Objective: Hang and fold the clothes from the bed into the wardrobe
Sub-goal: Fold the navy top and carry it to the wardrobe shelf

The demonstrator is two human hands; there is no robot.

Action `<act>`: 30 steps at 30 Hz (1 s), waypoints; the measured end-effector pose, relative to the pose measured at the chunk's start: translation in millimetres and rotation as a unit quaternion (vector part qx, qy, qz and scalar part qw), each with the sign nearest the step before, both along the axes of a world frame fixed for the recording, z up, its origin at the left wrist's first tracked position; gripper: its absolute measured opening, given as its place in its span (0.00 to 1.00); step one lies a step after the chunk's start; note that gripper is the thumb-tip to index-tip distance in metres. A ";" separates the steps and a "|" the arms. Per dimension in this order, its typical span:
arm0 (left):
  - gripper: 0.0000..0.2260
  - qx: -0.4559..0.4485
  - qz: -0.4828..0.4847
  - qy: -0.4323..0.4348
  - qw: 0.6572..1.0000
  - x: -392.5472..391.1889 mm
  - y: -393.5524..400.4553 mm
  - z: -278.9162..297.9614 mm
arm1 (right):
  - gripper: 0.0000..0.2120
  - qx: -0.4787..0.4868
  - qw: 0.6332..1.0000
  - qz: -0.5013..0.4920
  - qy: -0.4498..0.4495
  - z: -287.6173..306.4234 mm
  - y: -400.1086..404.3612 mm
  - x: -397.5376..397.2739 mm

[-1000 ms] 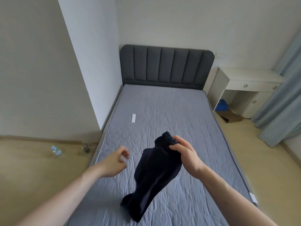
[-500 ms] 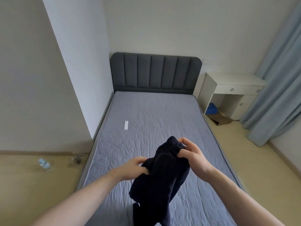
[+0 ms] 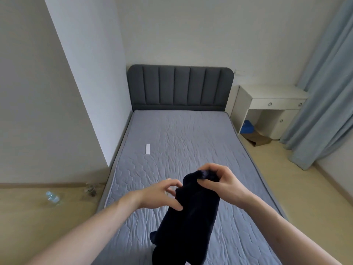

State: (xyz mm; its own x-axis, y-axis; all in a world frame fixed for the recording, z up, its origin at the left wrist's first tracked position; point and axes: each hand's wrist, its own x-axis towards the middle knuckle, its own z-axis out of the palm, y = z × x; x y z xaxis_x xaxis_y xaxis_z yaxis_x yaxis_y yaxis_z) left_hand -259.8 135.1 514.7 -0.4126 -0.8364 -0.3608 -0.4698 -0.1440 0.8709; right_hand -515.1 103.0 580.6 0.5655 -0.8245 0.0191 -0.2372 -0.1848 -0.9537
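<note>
A dark navy garment (image 3: 191,222) hangs bunched over the near half of the grey bed (image 3: 191,142). My right hand (image 3: 221,180) pinches its top edge between thumb and fingers. My left hand (image 3: 162,194) is at the garment's left side, thumb pressed on the cloth and fingers curled towards its edge. The garment's lower end reaches down out of the frame. The wardrobe is not in view.
A small white remote-like object (image 3: 147,149) lies on the mattress to the left. A grey headboard (image 3: 180,87) stands at the far end. A white desk (image 3: 267,104) and blue curtain (image 3: 324,92) are at right. A water bottle (image 3: 52,197) lies on the floor at left.
My left hand came in from empty air and took hold of the garment's left side. The right hand has lifted the top edge slightly and kept its pinch.
</note>
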 end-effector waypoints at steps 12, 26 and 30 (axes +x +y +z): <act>0.18 -0.176 -0.007 -0.215 0.961 29.2 12.0 -21.1 | 0.05 -0.039 0.997 -0.033 0.054 -21.3 6.0 -4.9; 0.20 -0.228 -0.031 -0.430 0.873 50.4 18.3 -80.8 | 0.09 -0.042 0.980 -0.040 0.191 -85.0 13.7 -36.3; 0.28 -0.084 0.039 -0.311 0.946 50.2 34.6 -106.6 | 0.08 -0.020 0.965 -0.041 0.258 -123.2 13.6 -53.9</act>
State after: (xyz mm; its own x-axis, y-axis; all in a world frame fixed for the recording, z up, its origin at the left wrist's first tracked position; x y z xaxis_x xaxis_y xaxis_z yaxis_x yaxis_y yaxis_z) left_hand -209.6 169.6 408.0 -0.0981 -0.9225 -0.3733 -0.8922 -0.0847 0.4437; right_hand -568.9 116.6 457.4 0.4417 -0.8712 -0.2143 -0.6934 -0.1799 -0.6978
